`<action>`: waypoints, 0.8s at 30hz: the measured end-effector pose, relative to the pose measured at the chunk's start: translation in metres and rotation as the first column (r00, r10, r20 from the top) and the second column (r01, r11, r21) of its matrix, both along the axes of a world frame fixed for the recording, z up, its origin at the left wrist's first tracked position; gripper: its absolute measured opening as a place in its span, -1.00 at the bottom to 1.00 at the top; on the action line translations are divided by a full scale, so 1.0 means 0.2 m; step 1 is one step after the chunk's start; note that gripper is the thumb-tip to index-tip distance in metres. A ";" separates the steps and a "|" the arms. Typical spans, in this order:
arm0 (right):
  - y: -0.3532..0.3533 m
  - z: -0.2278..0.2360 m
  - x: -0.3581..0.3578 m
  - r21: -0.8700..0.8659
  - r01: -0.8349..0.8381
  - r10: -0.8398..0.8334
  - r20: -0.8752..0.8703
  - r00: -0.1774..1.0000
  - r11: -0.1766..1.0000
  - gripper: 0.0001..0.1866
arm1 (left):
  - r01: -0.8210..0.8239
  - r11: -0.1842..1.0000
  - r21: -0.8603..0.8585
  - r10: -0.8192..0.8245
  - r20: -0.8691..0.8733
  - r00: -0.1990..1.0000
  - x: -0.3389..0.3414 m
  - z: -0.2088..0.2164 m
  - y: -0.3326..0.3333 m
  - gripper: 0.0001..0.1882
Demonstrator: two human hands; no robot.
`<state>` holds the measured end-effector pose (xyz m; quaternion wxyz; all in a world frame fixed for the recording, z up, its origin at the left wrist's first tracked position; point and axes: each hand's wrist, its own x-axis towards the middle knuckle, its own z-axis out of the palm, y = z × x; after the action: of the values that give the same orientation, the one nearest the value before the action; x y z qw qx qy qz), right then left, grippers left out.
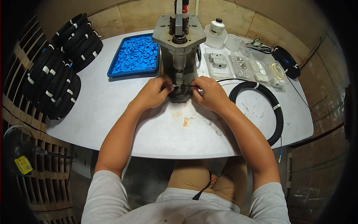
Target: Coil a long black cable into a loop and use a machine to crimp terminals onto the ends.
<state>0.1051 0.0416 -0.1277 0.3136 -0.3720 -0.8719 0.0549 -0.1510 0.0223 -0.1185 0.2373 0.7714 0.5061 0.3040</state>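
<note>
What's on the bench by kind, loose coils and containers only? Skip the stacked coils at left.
Blue tray of blue parts: 1
Clear plastic trays: 4
White tubs: 2
Loose black cable coils: 2, the second at the far right edge
Total: 9

Both hands met at the foot of a grey metal press (179,56) standing on the white surface (112,112). The left hand (152,92) and right hand (209,93) pinched a thin black cable (190,86) at the press base. A black cable coil (268,108) lay just right of the right hand. A blue tray (135,56) of small blue parts sat left of the press, with stacked black coils (59,67) beyond the surface's left edge.
</note>
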 end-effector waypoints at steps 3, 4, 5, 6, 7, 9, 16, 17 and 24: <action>0.00 0.01 0.00 -0.007 -0.001 0.001 0.007 1.000 1.000 -0.82 | 0.007 1.000 -0.002 -0.007 0.004 1.000 0.00 0.00 0.00 -0.77; 0.00 0.00 0.00 -0.007 0.000 0.000 0.008 1.000 1.000 -0.82 | 0.009 1.000 -0.008 -0.009 0.008 1.000 0.00 0.00 0.00 -0.77; 0.00 0.00 0.01 0.004 -0.002 0.002 0.003 1.000 1.000 -0.82 | 0.012 1.000 -0.014 -0.012 0.012 1.000 0.00 0.00 0.00 -0.77; 0.00 0.00 0.01 0.015 -0.003 0.003 -0.003 1.000 1.000 -0.83 | 0.013 1.000 -0.014 -0.013 0.012 1.000 0.00 0.00 0.00 -0.77; 0.00 0.00 0.01 0.015 -0.004 0.004 -0.003 1.000 1.000 -0.83 | 0.012 1.000 -0.015 -0.012 0.006 1.000 0.00 0.00 0.00 -0.77; 0.00 0.00 0.00 0.025 -0.009 0.009 -0.007 1.000 1.000 -0.85 | 0.011 1.000 -0.016 -0.011 -0.001 1.000 -0.01 0.00 0.00 -0.77; 0.01 -0.01 0.01 0.037 -0.030 0.030 0.001 1.000 0.999 -0.83 | 0.014 1.000 -0.011 -0.014 0.007 1.000 0.00 0.00 0.00 -0.77; 0.01 -0.01 0.01 0.040 -0.025 0.026 -0.009 1.000 0.999 -0.83 | 0.014 1.000 -0.014 -0.014 0.003 1.000 0.00 0.00 0.00 -0.77; 0.02 -0.02 0.01 0.059 -0.035 0.037 -0.033 0.999 0.998 -0.84 | 0.014 1.000 0.002 -0.014 0.010 1.000 -0.01 -0.01 0.00 -0.77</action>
<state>0.1063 0.0452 -0.1319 0.3382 -0.3460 -0.8742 0.0415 -0.1531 0.0229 -0.1195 0.2413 0.7736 0.4992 0.3069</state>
